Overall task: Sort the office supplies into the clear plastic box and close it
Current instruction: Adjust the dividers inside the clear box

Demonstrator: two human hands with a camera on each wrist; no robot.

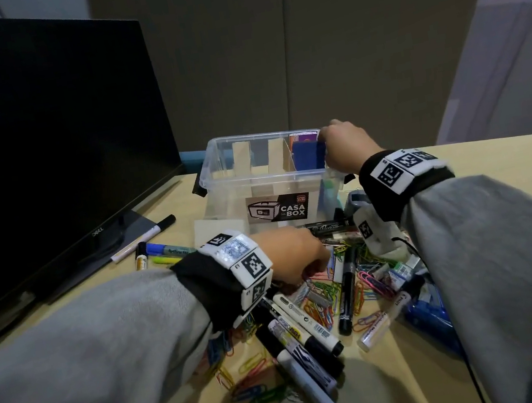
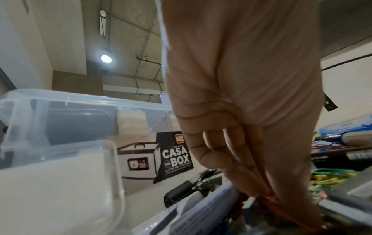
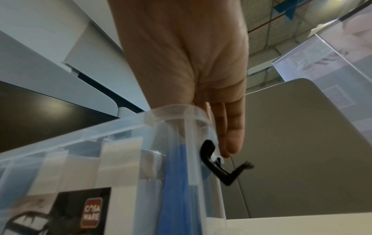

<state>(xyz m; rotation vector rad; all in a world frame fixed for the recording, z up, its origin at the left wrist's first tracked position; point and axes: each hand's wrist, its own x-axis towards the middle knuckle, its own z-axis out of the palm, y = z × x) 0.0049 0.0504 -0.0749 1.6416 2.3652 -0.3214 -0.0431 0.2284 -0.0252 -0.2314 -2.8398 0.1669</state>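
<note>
Two hands work: left hand (image 1: 296, 253) seemingly pinching paperclips (image 1: 323, 309), right hand (image 1: 347, 147) gripping the "CASA BOX" box (image 1: 238, 192) rim.

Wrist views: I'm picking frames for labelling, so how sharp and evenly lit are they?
Left wrist: ceiling lamp glares; left hand and clear plastic box look soft, its near corner blurred. Right wrist: right hand blurred, box rim bowed by the lens. Head: dim; paper clips readable.

The lidless clear plastic box (image 1: 264, 180) with cardboard dividers stands upright on the surface, blue items in its right compartment; markers and coloured paper clips (image 1: 323, 300) lie heaped just before it.
</note>
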